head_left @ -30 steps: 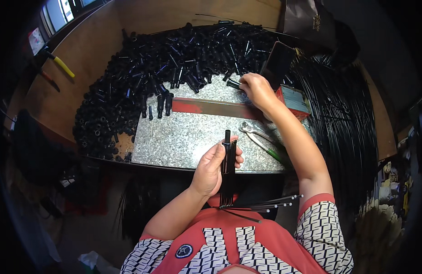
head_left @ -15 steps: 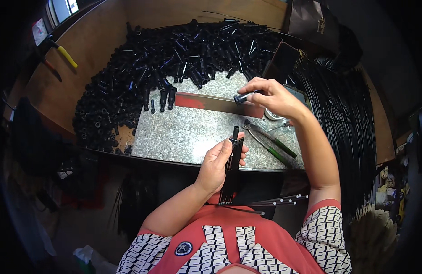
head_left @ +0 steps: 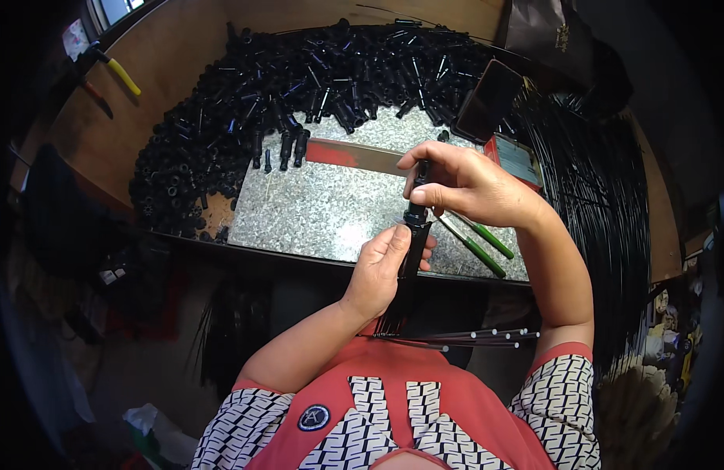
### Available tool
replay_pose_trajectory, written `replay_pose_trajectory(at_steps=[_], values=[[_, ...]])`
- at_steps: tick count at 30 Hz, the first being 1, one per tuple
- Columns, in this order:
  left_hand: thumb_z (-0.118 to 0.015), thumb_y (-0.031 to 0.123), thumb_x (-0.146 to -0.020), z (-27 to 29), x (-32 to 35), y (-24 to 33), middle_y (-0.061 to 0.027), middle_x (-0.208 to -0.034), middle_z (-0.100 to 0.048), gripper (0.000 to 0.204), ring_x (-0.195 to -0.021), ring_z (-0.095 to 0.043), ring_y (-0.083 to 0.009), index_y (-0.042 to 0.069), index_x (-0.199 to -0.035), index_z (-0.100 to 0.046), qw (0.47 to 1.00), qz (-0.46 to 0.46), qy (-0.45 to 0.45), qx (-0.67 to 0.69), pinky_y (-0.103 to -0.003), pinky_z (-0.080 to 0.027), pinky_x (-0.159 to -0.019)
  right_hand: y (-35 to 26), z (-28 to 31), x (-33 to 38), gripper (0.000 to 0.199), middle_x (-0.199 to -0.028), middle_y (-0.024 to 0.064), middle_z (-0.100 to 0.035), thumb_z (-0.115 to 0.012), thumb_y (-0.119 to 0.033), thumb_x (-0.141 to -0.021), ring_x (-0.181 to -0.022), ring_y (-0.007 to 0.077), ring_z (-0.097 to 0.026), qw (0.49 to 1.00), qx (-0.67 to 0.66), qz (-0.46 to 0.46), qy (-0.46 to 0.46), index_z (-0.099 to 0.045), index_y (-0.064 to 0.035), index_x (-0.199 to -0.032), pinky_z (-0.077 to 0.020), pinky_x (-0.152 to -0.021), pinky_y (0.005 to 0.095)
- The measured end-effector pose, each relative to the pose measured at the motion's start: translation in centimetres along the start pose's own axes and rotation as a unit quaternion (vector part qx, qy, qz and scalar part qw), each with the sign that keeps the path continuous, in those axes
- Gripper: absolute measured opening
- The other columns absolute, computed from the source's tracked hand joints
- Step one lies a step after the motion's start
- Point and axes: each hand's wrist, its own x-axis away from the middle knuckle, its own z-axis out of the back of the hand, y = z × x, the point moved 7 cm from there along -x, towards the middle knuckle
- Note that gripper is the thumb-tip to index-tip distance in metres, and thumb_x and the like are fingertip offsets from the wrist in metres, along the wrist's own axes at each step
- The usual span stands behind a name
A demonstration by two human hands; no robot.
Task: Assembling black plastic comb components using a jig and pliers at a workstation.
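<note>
My left hand (head_left: 379, 270) is closed around an upright bundle of thin black rods (head_left: 413, 254), which hangs down toward my shirt. Several longer black rods with pale round tips (head_left: 471, 335) jut out sideways near the bundle's lower end. Just above the left thumb, my right hand (head_left: 475, 186) pinches a dark tubular fitting (head_left: 417, 205) between thumb and fingers. That fitting stands at the top of the bundle, in line with it. Whether it sits over a tube end is hidden by the fingers.
Behind the grey speckled worktop (head_left: 299, 211) lies a heap of black tubular fittings (head_left: 213, 117). A red and metal bar (head_left: 350, 154) crosses the top. Green-handled pliers (head_left: 479, 251), a phone (head_left: 489, 100) and a red box (head_left: 512, 163) lie right, beside long black rods (head_left: 589, 204).
My right hand has come down and nearer with the fitting, turning it upright onto the bundle's top. The left hand keeps its grip, and the view has shifted slightly.
</note>
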Motion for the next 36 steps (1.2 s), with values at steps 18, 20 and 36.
replay_pose_trajectory(at_steps=[18, 20, 36], values=[[-0.037, 0.032, -0.103, -0.1, 0.4, 0.7, -0.0069, -0.094, -0.063, 0.041, -0.079, -0.059, -0.0110, -0.003, -0.107, -0.058, 0.997, -0.048, 0.023, -0.064, -0.026, -0.051, -0.072, -1.9, -0.3, -0.1, 0.027, -0.068, 0.0061, -0.059, -0.071, -0.014, -0.083, -0.062, 0.0128, -0.057, 0.991, 0.102, 0.074, 0.047, -0.053, -0.0004, -0.098, -0.0443, -0.056, 0.0278], [-0.037, 0.032, -0.103, -0.1, 0.4, 0.7, -0.0068, -0.093, -0.063, 0.041, -0.079, -0.059, -0.0111, -0.003, -0.106, -0.058, 0.996, -0.051, 0.023, -0.065, -0.026, -0.051, -0.072, -1.9, -0.3, -0.1, 0.028, -0.067, 0.0107, -0.061, -0.071, -0.016, -0.083, -0.060, 0.0189, -0.060, 0.991, 0.101, 0.064, 0.055, -0.053, -0.0008, -0.098, -0.0450, -0.055, 0.0319], [-0.039, 0.033, -0.103, 0.4, 0.2, 0.7, -0.0074, -0.097, -0.063, 0.039, -0.083, -0.059, -0.0106, 0.000, -0.110, -0.057, 0.999, -0.034, 0.026, -0.022, -0.025, -0.051, -0.073, 1.1, -0.5, 0.8, 0.036, -0.074, 0.0022, -0.059, -0.075, -0.018, -0.081, -0.064, 0.0066, -0.057, 0.989, -0.037, -0.084, 0.120, -0.055, 0.0004, -0.104, -0.0469, -0.057, 0.0209]])
